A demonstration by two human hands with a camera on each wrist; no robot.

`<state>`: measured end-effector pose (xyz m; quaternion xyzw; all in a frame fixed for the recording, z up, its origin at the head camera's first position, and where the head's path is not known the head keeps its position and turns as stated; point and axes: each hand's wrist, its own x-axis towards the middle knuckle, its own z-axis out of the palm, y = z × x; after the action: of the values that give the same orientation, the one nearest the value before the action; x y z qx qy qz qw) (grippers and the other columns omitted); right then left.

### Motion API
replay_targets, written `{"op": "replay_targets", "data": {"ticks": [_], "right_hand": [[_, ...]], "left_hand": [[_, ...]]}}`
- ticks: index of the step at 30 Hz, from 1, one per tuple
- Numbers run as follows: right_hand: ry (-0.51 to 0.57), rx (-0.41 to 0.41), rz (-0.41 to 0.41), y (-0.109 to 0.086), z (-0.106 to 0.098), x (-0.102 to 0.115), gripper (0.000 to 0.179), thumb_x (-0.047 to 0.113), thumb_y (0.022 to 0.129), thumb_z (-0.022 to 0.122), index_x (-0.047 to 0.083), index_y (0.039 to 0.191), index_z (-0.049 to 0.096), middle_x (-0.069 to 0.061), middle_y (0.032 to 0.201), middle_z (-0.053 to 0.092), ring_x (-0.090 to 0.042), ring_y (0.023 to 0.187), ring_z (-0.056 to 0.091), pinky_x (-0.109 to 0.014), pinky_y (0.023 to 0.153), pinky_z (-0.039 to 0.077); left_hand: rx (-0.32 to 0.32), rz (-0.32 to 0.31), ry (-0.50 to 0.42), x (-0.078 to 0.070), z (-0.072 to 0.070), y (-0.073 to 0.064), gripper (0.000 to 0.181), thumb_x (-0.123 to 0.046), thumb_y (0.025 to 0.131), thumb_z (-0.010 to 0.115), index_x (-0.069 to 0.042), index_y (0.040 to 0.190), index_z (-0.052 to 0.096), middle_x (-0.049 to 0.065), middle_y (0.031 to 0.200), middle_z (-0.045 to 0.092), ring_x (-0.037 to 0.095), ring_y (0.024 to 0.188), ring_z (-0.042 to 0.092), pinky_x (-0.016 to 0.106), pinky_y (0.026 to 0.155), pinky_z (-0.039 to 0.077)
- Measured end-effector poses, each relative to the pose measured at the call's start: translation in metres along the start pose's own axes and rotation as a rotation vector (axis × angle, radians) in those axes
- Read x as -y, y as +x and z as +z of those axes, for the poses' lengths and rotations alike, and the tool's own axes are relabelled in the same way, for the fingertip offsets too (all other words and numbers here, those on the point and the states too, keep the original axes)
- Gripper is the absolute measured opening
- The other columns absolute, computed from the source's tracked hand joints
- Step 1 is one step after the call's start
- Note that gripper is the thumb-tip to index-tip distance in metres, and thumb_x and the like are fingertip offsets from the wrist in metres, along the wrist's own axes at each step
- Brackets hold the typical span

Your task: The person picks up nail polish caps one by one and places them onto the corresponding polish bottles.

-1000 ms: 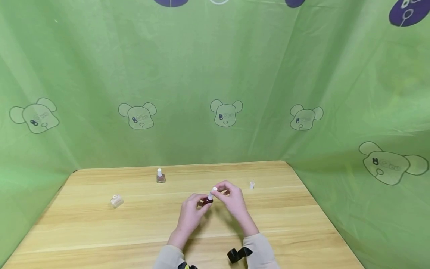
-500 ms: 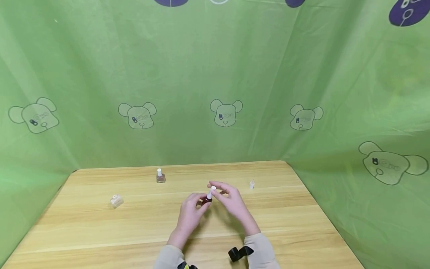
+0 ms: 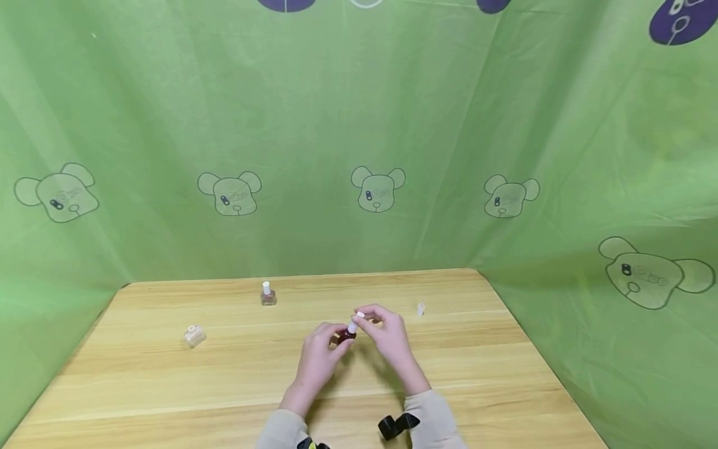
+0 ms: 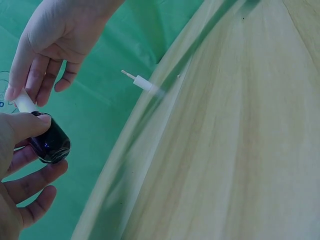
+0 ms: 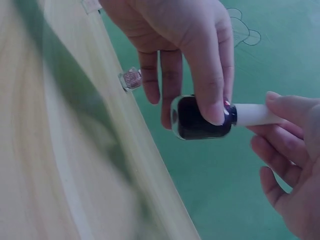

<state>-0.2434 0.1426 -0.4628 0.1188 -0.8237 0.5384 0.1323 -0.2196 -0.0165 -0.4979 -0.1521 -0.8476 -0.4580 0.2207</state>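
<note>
Near the middle of the table in the head view, my left hand grips a small nail polish bottle filled with dark red polish. The bottle is tilted, its neck toward my right hand. Thumb and fingers of that hand pinch the long white cap near its end. In the right wrist view the cap sits against the bottle's neck. My left thumb lies across the bottle's shoulder, and fingers partly cover the bottle in the head view.
At the back left stands a pinkish nail polish bottle with a white cap. A clear, uncapped bottle is farther left. A loose white cap with a brush stands brush up to the right. Green curtain surrounds the wooden table.
Half a second ago the right fingers were stretched out farther left past the cap; now they have drawn back and curl round its end. The left hand has hardly moved.
</note>
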Motion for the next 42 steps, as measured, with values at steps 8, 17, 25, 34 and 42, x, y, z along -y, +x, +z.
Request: {"op": "replay_targets", "data": {"ticks": [8, 17, 25, 34, 42], "right_hand": [[-0.015, -0.15, 0.038, -0.001, 0.006, 0.001, 0.02, 0.024, 0.074, 0.084, 0.012, 0.079, 0.069, -0.004, 0.073, 0.072, -0.004, 0.064, 0.06, -0.019, 0.063, 0.047], [0.014, -0.035, 0.031, 0.002, 0.004, -0.002, 0.026, 0.025, 0.083, 0.077, 0.012, 0.104, 0.069, -0.006, 0.094, 0.073, -0.013, 0.083, 0.064, -0.02, 0.074, 0.05], [0.1, 0.264, -0.007, 0.004, -0.008, -0.004, 0.044, 0.027, 0.099, 0.056, 0.014, 0.141, 0.05, -0.006, 0.132, 0.064, -0.028, 0.118, 0.06, -0.048, 0.105, 0.045], [0.157, 0.3, 0.009, 0.004, -0.013, -0.003, 0.035, 0.023, 0.098, 0.057, 0.003, 0.126, 0.059, -0.013, 0.123, 0.068, -0.026, 0.116, 0.064, -0.039, 0.108, 0.047], [0.118, 0.167, 0.039, 0.003, -0.009, -0.002, 0.024, 0.023, 0.09, 0.068, 0.009, 0.109, 0.069, -0.006, 0.103, 0.075, -0.015, 0.097, 0.068, -0.05, 0.103, 0.047]], "left_hand": [[0.009, 0.007, 0.018, -0.003, 0.0, -0.001, 0.023, -0.017, 0.081, 0.078, -0.011, 0.101, 0.072, 0.001, 0.091, 0.071, 0.012, 0.079, 0.066, 0.024, 0.072, 0.056], [0.004, 0.015, 0.018, -0.001, 0.0, -0.001, 0.024, -0.018, 0.083, 0.076, -0.009, 0.105, 0.071, 0.001, 0.093, 0.071, 0.012, 0.081, 0.066, 0.025, 0.074, 0.057], [0.013, -0.024, -0.078, 0.003, 0.0, 0.001, 0.026, -0.018, 0.086, 0.073, -0.007, 0.109, 0.071, 0.004, 0.098, 0.07, 0.016, 0.084, 0.068, 0.025, 0.075, 0.057], [0.045, -0.039, -0.098, 0.002, 0.0, 0.002, 0.026, -0.019, 0.087, 0.071, -0.006, 0.109, 0.07, 0.006, 0.1, 0.07, 0.018, 0.085, 0.068, 0.024, 0.073, 0.057], [0.065, -0.057, -0.078, 0.0, -0.001, 0.001, 0.027, -0.02, 0.087, 0.071, -0.007, 0.111, 0.07, 0.005, 0.101, 0.07, 0.016, 0.086, 0.067, 0.022, 0.074, 0.056]]}}
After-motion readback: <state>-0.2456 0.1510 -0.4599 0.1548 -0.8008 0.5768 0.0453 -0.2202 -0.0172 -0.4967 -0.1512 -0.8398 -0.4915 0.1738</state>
